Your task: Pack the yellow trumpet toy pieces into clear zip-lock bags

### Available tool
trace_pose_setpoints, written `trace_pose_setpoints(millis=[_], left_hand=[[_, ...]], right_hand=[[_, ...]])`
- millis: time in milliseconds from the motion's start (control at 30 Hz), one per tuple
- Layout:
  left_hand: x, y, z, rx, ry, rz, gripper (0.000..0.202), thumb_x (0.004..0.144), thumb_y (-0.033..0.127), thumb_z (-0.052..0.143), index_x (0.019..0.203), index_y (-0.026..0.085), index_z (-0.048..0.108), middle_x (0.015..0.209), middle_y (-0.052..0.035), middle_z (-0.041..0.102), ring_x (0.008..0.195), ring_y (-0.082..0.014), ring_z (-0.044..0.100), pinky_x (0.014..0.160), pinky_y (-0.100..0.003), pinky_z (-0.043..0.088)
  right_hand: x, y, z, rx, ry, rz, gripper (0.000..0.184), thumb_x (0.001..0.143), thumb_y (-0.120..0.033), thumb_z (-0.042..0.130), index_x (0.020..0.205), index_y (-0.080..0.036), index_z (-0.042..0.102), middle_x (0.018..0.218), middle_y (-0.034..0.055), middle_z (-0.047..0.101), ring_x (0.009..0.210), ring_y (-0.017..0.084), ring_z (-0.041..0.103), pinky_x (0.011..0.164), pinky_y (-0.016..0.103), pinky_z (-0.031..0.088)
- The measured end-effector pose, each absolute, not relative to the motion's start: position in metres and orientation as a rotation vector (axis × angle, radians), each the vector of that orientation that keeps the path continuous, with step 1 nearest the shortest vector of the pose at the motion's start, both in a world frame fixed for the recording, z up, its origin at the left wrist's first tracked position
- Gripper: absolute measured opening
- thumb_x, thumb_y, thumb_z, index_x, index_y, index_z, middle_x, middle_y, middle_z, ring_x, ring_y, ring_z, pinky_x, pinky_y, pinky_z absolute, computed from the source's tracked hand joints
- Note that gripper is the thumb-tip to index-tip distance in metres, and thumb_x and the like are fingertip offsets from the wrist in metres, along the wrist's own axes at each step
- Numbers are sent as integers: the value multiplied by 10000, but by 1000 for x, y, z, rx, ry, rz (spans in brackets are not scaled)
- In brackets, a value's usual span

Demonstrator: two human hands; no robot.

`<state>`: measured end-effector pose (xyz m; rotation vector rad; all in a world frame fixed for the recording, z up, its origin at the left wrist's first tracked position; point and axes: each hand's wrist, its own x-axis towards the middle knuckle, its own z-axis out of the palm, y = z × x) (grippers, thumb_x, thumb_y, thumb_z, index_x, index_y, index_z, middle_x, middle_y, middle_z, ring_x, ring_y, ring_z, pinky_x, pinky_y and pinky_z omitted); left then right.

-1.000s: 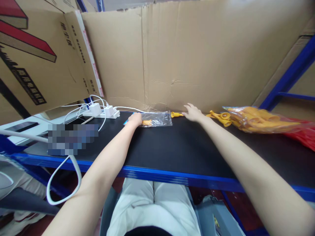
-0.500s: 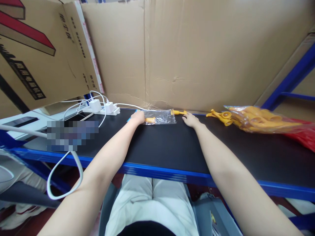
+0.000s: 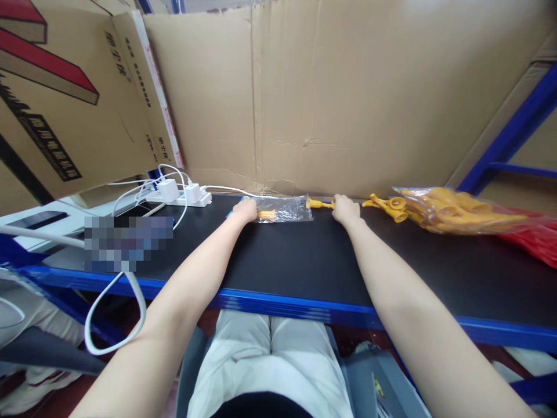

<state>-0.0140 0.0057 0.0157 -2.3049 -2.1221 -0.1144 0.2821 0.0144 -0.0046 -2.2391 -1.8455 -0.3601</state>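
Observation:
A small clear plastic bag [image 3: 285, 208] lies at the back of the black shelf top [image 3: 304, 261], with one yellow plastic piece [image 3: 266, 214] inside it. My left hand [image 3: 244, 210] rests closed on the bag's left end, holding it down. My right hand [image 3: 346, 209] is closed round the right end of a second yellow plastic piece [image 3: 317, 204], which lies just outside the bag's right opening.
More yellow pieces [image 3: 389, 208] spill from a clear bag [image 3: 456, 212] at the right, beside red plastic [image 3: 535, 241]. A white power strip [image 3: 185, 196] with chargers and cables sits at the left. A cardboard wall [image 3: 348, 98] stands behind; a printed carton [image 3: 65, 98] hangs at upper left.
My right hand first pulled back from the loose yellow piece with fingers spread, then moved forward and closed on it. My left hand stayed on the bag.

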Motion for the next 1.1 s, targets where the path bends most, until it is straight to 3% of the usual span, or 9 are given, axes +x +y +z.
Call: trace_pose_setpoints(millis=[133, 333, 600, 867, 967, 1100], left_hand=[[-14, 6, 15, -2310, -2112, -107, 361, 778, 178, 498, 1126, 136, 585, 1161, -164, 593, 1078, -277, 569, 876, -359, 482], [-14, 7, 15, -2305, -2099, -91, 363, 777, 191, 506, 1130, 147, 578, 1168, -151, 588, 1078, -254, 568, 875, -318, 480], [-13, 6, 15, -2314, -2098, -92, 361, 777, 178, 499, 1128, 143, 577, 1166, -151, 590, 1078, -261, 567, 874, -336, 482], [-13, 4, 16, -2311, -2097, -90, 353, 783, 174, 488, 1122, 143, 583, 1180, -150, 585, 1087, -264, 561, 885, -343, 476], [-13, 4, 16, -2310, -2109, -97, 350, 781, 171, 489, 1117, 146, 585, 1177, -145, 588, 1082, -270, 563, 881, -356, 478], [-13, 4, 16, -2315, -2106, -97, 355, 783, 173, 486, 1124, 146, 579, 1181, -149, 584, 1084, -265, 563, 881, -353, 478]], right_hand=[[287, 16, -8, -2237, -1867, -359, 413, 829, -142, 403, 1198, -226, 568, 1177, 121, 546, 1099, 256, 510, 903, 402, 384], [283, 17, -1, -2186, -1904, -78, 404, 860, -201, 349, 1172, -204, 606, 1196, 113, 580, 1098, 223, 537, 883, 314, 411], [269, 14, 6, -2352, -1773, -119, 498, 894, -361, 291, 1133, -70, 617, 1141, 210, 593, 1074, 287, 556, 868, 371, 420], [272, 14, 5, -2399, -1620, -98, 573, 906, -464, 255, 1146, -76, 602, 1186, 206, 567, 1130, 306, 508, 949, 457, 337], [276, 16, 6, -2388, -1612, -40, 562, 888, -477, 297, 1153, -85, 600, 1217, 194, 552, 1174, 314, 466, 990, 490, 278], [279, 20, 11, -2357, -1633, 132, 499, 818, -467, 438, 1147, -133, 609, 1211, 165, 564, 1151, 329, 482, 957, 499, 317]])
